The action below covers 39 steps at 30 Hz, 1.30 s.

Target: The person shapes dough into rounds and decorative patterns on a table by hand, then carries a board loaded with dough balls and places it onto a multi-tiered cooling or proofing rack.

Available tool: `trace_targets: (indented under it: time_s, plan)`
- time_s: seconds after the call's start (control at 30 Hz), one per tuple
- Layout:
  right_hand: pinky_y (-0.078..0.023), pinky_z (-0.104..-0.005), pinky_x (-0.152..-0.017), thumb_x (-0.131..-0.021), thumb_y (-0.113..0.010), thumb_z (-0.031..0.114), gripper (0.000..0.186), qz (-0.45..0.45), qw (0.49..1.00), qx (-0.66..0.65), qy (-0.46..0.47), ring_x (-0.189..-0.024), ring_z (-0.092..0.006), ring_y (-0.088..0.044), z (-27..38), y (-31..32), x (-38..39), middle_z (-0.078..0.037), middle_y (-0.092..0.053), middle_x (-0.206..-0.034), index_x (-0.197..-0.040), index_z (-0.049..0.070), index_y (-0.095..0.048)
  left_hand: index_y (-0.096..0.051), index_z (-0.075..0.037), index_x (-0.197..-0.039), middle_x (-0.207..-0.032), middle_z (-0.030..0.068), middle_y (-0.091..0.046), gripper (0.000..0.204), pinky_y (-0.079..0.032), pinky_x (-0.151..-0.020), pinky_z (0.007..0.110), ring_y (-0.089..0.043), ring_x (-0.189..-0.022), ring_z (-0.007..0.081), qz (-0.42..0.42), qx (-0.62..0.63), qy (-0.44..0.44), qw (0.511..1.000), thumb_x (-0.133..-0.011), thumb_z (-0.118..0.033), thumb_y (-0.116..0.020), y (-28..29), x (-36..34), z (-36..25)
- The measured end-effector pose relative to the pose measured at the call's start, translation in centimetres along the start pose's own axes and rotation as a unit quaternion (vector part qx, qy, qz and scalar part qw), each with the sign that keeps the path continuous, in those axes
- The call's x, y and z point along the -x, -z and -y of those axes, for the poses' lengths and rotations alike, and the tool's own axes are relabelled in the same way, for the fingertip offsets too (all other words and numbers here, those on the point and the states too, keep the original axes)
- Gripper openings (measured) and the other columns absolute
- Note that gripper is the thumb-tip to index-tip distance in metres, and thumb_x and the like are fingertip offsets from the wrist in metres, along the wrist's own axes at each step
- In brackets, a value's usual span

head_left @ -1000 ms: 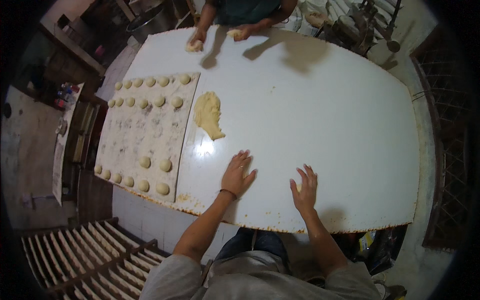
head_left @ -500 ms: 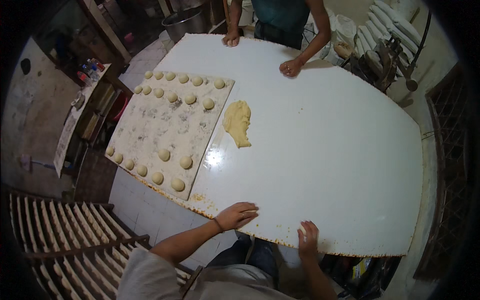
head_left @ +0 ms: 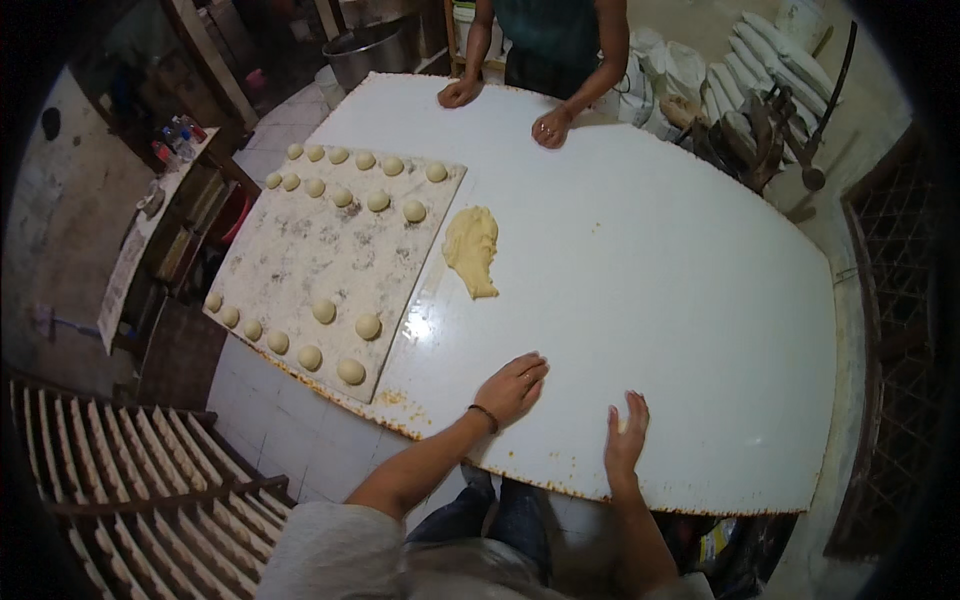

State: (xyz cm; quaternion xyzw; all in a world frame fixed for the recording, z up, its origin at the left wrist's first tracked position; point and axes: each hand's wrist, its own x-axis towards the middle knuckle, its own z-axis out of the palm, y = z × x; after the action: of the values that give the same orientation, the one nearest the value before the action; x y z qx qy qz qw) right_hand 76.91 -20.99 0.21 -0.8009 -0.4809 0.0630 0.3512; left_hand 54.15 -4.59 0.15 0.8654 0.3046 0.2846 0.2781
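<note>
Clock: 12 is straight ahead of the person, from between the two hands.
Dough balls: [head_left: 367,326] in rows on a floured board [head_left: 310,250] at 10 o'clock, gaps between them.
Soft dough: one yellow sheet [head_left: 470,250] at 11 o'clock, flat on the tabletop [head_left: 660,280], just beside the board.
Left hand: [head_left: 512,387] palm down, fingers pressed together; what lies beneath I can't tell.
Right hand: [head_left: 626,440] turned on edge, fingers close together, thumb apart; a pale bit, probably dough, shows at the palm.
Handling: looks like shaping under the palms; I'd cup loosely, press evenly and use little flour, so the dough grips instead of skidding.
Surface: white and glossy, rust-spotted along the near edge.
Slatted rack: [head_left: 150,440] between 8 and 9 o'clock, low down.
Bottles: [head_left: 180,138] on a narrow shelf at 10 o'clock.
Co-worker: [head_left: 555,40] at 12 o'clock, both hands curled on the far edge; contents hidden.
White sacks: [head_left: 780,55] piled at 1 o'clock.
Dark grille: [head_left: 905,300] near 3 o'clock.
</note>
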Motion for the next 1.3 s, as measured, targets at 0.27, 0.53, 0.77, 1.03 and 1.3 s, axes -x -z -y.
trace_targets:
  time_s: [0.27,0.53,0.77,1.03,1.3]
  plan:
    - [-0.043,-0.0506,-0.115,-0.1,-0.071,0.01,0.042,0.01,1.0,-0.02,-0.01,-0.137,-0.0405,-0.051,-2.5,1.6,2.1,-0.022,-0.059,-0.138,-0.138,-0.001,-0.058,-0.072,-0.005,-0.12,-0.123,0.0135,-0.07,0.023,-0.052,-0.109,0.041,-0.063,-0.127,0.0309,0.044,0.004,-0.008,0.999,-0.1,-0.014,-0.069,3.1,3.8,2.6]
    - [-0.038,-0.0481,-0.12,-0.105,-0.065,0.014,0.033,0.11,0.991,-0.07,0.032,-0.134,-0.0392,-0.053,-7.0,4.2,5.1,-0.022,-0.06,-0.138,-0.134,-0.001,-0.063,-0.071,-0.004,-0.122,-0.131,0.0148,-0.068,0.024,-0.049,-0.114,0.039,-0.06,-0.131,0.0318,0.134,0.027,-0.032,0.99,-0.102,-0.018,-0.066,2.5,8.6,3.2]
    - [-0.038,-0.0521,-0.12,-0.102,-0.068,0.012,0.037,0.188,0.979,0.014,0.08,-0.137,-0.0423,-0.052,-5.2,2.7,3.7,-0.021,-0.062,-0.139,-0.137,0.0,-0.062,-0.071,-0.004,-0.116,-0.131,0.0115,-0.069,0.022,-0.049,-0.115,0.043,-0.062,-0.129,0.0311,-0.01,0.027,0.034,0.999,-0.1,-0.019,-0.071,-1.5,4.3,-1.7]
    - [-0.037,-0.0513,-0.12,-0.104,-0.065,0.012,0.031,0.134,0.987,0.0,0.083,-0.14,-0.0406,-0.048,-2.7,1.3,-0.1,-0.022,-0.058,-0.142,-0.132,-0.002,-0.064,-0.069,-0.002,-0.112,-0.128,0.0125,-0.067,0.019,-0.048,-0.114,0.04,-0.059,-0.133,0.0297,-0.08,-0.053,0.069,0.993,-0.101,-0.018,-0.066,-1.8,-0.3,-1.8]
    - [-0.039,-0.0468,-0.118,-0.109,-0.057,0.011,0.031,0.111,0.994,-0.012,0.012,-0.143,-0.0395,-0.044,-1.3,1.3,-1.2,-0.025,-0.049,-0.15,-0.137,-0.002,-0.057,-0.066,-0.003,-0.118,-0.131,0.0146,-0.064,0.024,-0.045,-0.115,0.042,-0.055,-0.132,0.0326,-0.075,-0.078,0.063,0.992,-0.102,-0.021,-0.065,0.6,0.4,1.8]
